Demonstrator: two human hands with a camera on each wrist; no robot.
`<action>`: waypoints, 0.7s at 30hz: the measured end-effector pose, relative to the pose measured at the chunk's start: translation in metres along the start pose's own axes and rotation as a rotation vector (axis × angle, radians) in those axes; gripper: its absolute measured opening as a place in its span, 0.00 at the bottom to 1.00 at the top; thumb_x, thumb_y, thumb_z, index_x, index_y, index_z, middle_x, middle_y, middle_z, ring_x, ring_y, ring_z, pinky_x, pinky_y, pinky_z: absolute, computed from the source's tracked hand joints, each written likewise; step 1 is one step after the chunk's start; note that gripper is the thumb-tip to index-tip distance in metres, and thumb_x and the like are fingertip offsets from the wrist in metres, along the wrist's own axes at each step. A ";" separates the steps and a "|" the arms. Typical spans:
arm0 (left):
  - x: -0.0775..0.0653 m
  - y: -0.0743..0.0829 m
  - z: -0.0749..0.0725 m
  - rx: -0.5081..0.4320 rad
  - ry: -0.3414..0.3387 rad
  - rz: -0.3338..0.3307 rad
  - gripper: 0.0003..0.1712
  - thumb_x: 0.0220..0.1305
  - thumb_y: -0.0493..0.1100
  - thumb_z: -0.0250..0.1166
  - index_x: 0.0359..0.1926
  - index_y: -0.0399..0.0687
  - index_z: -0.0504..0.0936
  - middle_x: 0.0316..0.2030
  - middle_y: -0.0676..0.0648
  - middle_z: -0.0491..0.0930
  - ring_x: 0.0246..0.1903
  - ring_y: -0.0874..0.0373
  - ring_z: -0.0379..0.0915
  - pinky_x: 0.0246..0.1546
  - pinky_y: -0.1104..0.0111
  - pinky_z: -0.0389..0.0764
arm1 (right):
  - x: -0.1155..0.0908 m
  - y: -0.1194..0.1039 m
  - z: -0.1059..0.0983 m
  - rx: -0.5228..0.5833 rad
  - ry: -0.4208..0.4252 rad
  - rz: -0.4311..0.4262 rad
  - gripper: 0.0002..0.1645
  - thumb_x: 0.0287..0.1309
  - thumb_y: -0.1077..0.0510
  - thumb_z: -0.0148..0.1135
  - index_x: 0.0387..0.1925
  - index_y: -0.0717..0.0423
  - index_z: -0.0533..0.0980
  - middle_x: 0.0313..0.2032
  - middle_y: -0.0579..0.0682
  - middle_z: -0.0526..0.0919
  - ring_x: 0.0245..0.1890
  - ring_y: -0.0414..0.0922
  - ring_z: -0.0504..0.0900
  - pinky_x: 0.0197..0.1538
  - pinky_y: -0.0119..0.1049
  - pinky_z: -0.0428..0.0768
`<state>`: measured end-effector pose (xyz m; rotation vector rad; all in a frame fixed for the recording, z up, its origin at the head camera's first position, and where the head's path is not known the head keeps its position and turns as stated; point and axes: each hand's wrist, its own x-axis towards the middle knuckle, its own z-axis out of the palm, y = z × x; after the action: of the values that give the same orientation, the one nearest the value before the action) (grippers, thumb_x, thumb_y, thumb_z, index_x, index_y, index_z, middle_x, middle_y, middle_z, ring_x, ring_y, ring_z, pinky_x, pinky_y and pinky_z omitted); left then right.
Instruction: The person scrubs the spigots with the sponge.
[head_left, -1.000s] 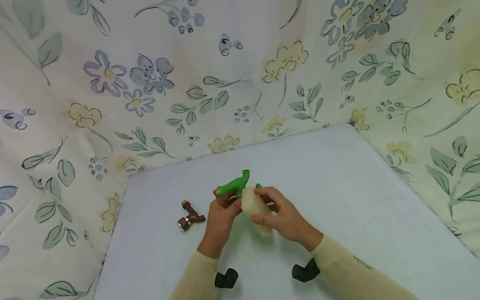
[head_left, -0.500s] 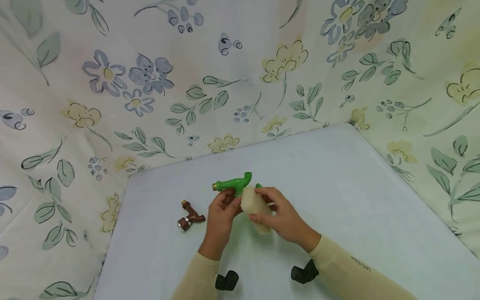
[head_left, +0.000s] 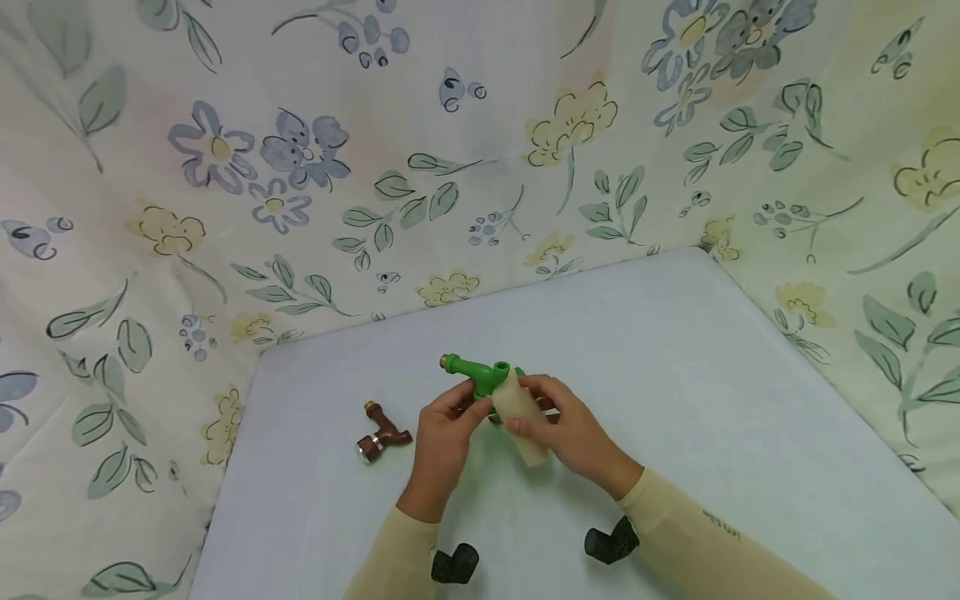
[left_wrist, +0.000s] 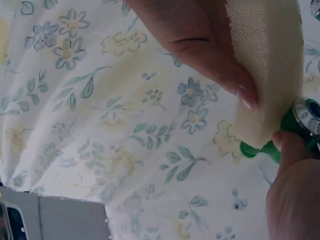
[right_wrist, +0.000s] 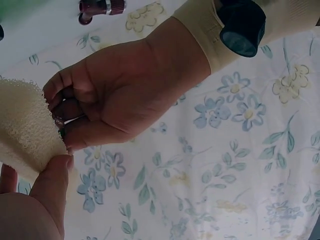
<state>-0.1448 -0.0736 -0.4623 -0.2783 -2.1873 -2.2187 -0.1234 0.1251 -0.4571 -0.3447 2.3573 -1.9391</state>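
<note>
In the head view, my left hand (head_left: 444, 433) grips a green tap (head_left: 472, 369) with a brass threaded end pointing left. My right hand (head_left: 573, 429) holds a cream sponge (head_left: 519, 412) against the tap, thumb on the near side. The left wrist view shows the tap's handle end with a silvery band (left_wrist: 306, 116) beside the sponge (left_wrist: 270, 70). The sponge's porous face (right_wrist: 30, 117) appears in the right wrist view, close to the left fingertips. The sponge and fingers hide part of the tap.
A brown tap (head_left: 382, 433) with a brass end lies on the white table (head_left: 315, 500) left of my hands. Another bit of green (head_left: 519, 372) peeks out behind the sponge. Floral fabric (head_left: 480, 167) hangs at the table's far edge.
My left hand has turned the green tap: its brass end has swung up and away, and its spout now points more toward me. The sponge has shifted slightly right in my right hand.
</note>
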 end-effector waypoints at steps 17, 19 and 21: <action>0.005 0.002 -0.002 -0.094 0.001 -0.029 0.33 0.60 0.42 0.69 0.65 0.62 0.69 0.46 0.40 0.81 0.46 0.46 0.78 0.46 0.59 0.80 | -0.011 -0.031 0.002 0.012 -0.025 -0.188 0.35 0.57 0.59 0.69 0.64 0.53 0.66 0.54 0.48 0.70 0.50 0.50 0.71 0.48 0.53 0.73; 0.006 0.004 -0.002 -0.132 0.004 -0.033 0.31 0.58 0.41 0.70 0.62 0.57 0.72 0.46 0.38 0.81 0.44 0.44 0.79 0.45 0.57 0.81 | -0.011 -0.032 0.003 0.016 -0.007 -0.194 0.35 0.56 0.59 0.69 0.63 0.53 0.65 0.55 0.47 0.69 0.51 0.49 0.70 0.49 0.54 0.73; 0.006 0.005 -0.002 -0.192 0.007 -0.039 0.30 0.56 0.40 0.71 0.60 0.52 0.72 0.45 0.36 0.80 0.44 0.42 0.79 0.44 0.55 0.81 | -0.010 -0.032 0.004 0.014 0.010 -0.205 0.35 0.57 0.59 0.68 0.64 0.53 0.65 0.56 0.47 0.69 0.52 0.48 0.70 0.49 0.54 0.73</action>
<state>-0.1504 -0.0746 -0.4569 -0.2325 -1.9942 -2.4503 -0.1089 0.1181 -0.4279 -0.5994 2.3973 -2.0449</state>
